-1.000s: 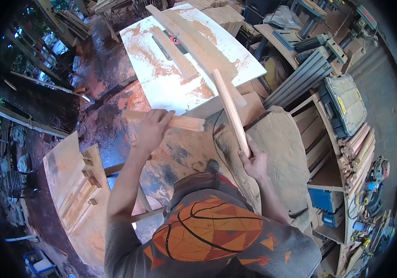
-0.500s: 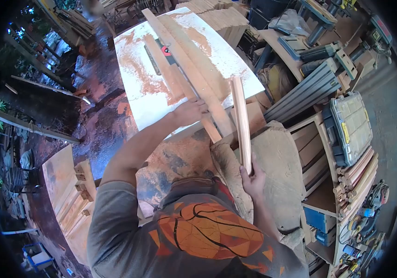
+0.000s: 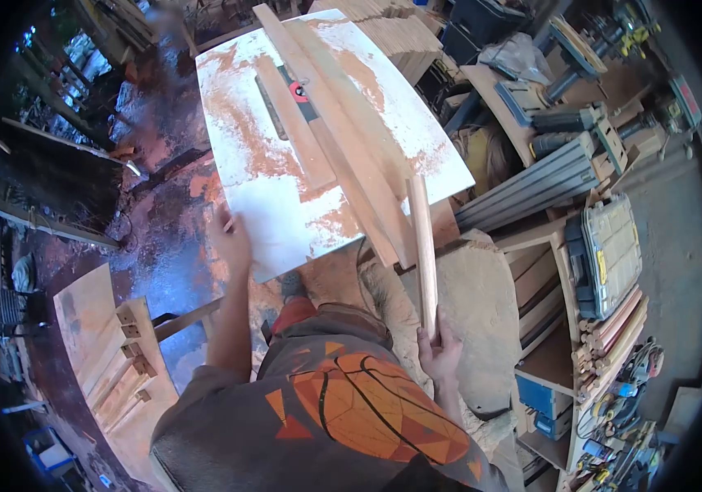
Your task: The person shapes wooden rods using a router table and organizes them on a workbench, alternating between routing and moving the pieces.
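My right hand (image 3: 441, 353) is wrapped round the lower end of a long wooden strip (image 3: 423, 254), which points away from me past the near right side of the white table (image 3: 269, 238). Beside the table's left edge is my left hand (image 3: 232, 234), its fingers curled and partly hidden, so its grip is unclear. Long wooden boards (image 3: 343, 164) lie diagonally across the sawdust-covered table top. Between them, near the far part, a round red piece (image 3: 297, 92) shows by a dark slot.
Lower left, a plywood surface (image 3: 80, 312) bears several wood pieces. On the right, a shelf (image 3: 552, 373) stands below a grey organiser case (image 3: 613, 254) and bundled rods (image 3: 613, 332). Metal rails (image 3: 531, 184) lie near the workbench. Stacked boards (image 3: 392, 41) are behind the table.
My left hand has left the boards and moved left, off the table's edge. The strip in my right hand sits slightly lower in view.
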### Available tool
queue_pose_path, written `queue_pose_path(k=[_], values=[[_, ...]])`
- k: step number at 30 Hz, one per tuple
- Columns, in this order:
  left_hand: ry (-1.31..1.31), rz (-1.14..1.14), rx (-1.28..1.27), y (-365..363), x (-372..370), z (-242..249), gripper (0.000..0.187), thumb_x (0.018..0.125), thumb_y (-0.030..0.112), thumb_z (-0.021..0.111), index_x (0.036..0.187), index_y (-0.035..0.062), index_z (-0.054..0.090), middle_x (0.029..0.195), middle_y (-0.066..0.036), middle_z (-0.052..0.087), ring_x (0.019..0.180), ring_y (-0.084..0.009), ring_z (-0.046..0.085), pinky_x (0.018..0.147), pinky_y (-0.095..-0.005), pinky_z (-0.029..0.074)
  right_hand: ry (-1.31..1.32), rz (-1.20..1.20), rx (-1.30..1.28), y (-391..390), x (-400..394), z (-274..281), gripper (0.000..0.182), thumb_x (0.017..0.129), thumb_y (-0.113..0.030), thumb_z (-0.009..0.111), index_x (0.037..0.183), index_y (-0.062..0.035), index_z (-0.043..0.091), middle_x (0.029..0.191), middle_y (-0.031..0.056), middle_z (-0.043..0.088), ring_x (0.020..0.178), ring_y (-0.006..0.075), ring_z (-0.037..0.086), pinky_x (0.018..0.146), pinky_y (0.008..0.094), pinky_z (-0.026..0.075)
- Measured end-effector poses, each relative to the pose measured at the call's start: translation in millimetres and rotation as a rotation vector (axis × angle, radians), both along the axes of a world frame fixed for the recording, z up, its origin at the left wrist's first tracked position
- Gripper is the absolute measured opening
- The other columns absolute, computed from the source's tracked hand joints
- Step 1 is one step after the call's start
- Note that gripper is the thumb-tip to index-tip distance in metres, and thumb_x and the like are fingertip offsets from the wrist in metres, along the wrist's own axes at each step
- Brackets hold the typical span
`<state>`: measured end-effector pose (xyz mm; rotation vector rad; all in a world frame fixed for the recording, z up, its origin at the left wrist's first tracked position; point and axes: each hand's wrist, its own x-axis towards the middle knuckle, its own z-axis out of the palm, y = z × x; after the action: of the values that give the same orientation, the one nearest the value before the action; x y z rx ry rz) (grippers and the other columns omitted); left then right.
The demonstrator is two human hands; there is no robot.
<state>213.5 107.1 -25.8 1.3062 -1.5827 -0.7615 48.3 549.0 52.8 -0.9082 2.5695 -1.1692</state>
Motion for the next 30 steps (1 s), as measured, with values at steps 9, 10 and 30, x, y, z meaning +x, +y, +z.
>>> queue_pose_path(k=[9, 10, 30], values=[[0.509, -0.503, 0.868, -159, 11, -142, 0.035, 0.101, 0.017, 0.064, 0.13, -0.0031, 0.062, 0.099, -0.008, 0.071, 0.084, -0.0173, 0.068, 0.069, -0.0304, 0.057, -0.009, -0.08, 0.297, -91, 21, 20, 0.064, 0.091, -0.016, 0.072, 0.148, 0.0011, 0.051, 0.091, 0.0249, 0.072, 0.079, 0.028, 0.075, 0.07, 0.0371, 0.057], [0.554, -0.606, 0.926, -167, -10, -136, 0.035, 0.101, 0.016, 0.064, 0.13, -0.0031, 0.062, 0.099, -0.008, 0.071, 0.083, -0.0172, 0.068, 0.069, -0.0304, 0.057, 0.008, -0.092, 0.316, -106, 26, 28, 0.064, 0.091, -0.016, 0.072, 0.148, 0.0011, 0.051, 0.091, 0.0249, 0.072, 0.079, 0.028, 0.075, 0.07, 0.0371, 0.057], [0.515, -0.883, 1.042, -200, -150, -153, 0.032, 0.101, 0.016, 0.063, 0.127, -0.0033, 0.063, 0.097, -0.008, 0.07, 0.082, -0.0165, 0.067, 0.068, -0.0298, 0.056, 0.049, -0.315, 0.663, -185, 28, 57, 0.072, 0.086, -0.017, 0.068, 0.15, 0.0063, 0.046, 0.088, 0.0229, 0.072, 0.081, 0.0235, 0.074, 0.072, 0.0355, 0.058]])
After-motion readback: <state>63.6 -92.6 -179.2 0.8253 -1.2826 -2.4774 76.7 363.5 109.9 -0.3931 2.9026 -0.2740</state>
